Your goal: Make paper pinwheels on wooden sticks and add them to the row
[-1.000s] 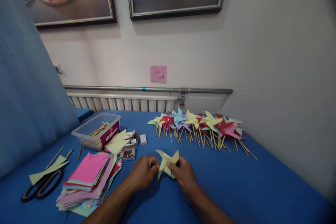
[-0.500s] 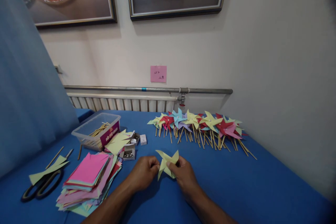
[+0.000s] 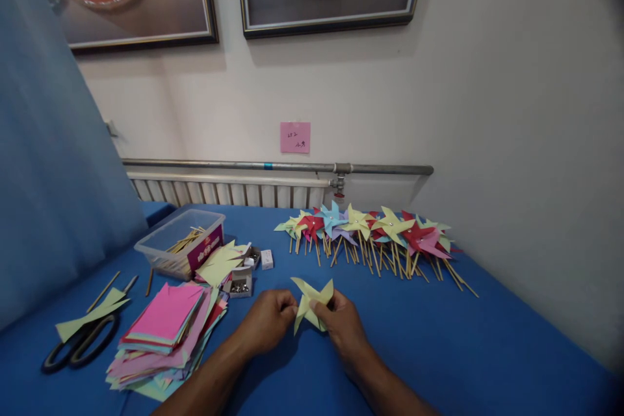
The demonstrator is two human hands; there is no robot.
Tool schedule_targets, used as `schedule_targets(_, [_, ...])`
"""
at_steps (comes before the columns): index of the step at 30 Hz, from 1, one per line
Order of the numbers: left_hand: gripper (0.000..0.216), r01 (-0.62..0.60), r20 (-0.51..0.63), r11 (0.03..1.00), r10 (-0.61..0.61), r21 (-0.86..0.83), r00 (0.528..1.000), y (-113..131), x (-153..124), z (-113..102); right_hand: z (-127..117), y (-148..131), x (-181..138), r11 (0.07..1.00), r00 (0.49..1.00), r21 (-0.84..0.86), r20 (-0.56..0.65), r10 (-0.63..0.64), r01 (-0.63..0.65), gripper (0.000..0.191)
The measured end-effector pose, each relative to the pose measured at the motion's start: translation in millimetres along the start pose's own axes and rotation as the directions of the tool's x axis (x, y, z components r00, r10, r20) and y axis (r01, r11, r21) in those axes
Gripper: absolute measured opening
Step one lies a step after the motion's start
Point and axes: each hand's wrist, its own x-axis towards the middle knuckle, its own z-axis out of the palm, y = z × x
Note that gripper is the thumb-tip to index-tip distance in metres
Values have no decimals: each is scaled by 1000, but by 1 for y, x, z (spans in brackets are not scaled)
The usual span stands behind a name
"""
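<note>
A pale yellow paper pinwheel [image 3: 306,307], its blades folded in, is held above the blue table. My right hand [image 3: 347,328] grips it from the right, thumb pressed near its centre and the other fingers behind the paper. On its left side, my left hand [image 3: 270,320] is closed, thumb and forefinger pinched together at the blade's edge. Whatever may be in that pinch is hidden. Left of the hands sits an open small box of metal pushpins [image 3: 240,285]. Beyond them lie several finished pinwheels [image 3: 358,221] on wooden sticks.
A stack of coloured paper [image 3: 163,318] lies at the left, with black-handled scissors [image 3: 90,341] and yellow paper scraps [image 3: 92,313] beside it. Behind stands a clear plastic tub [image 3: 153,248] of wooden sticks. A blue curtain [image 3: 53,143] hangs at the left; a wall and radiator [image 3: 229,194] close off the back.
</note>
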Motion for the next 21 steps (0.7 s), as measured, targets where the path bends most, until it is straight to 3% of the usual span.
schedule_targets(21, [14, -8, -18, 1000, 8, -14, 1000, 6, -2, -3, -1, -7, -2, 997, 997, 73, 70, -7, 2, 36])
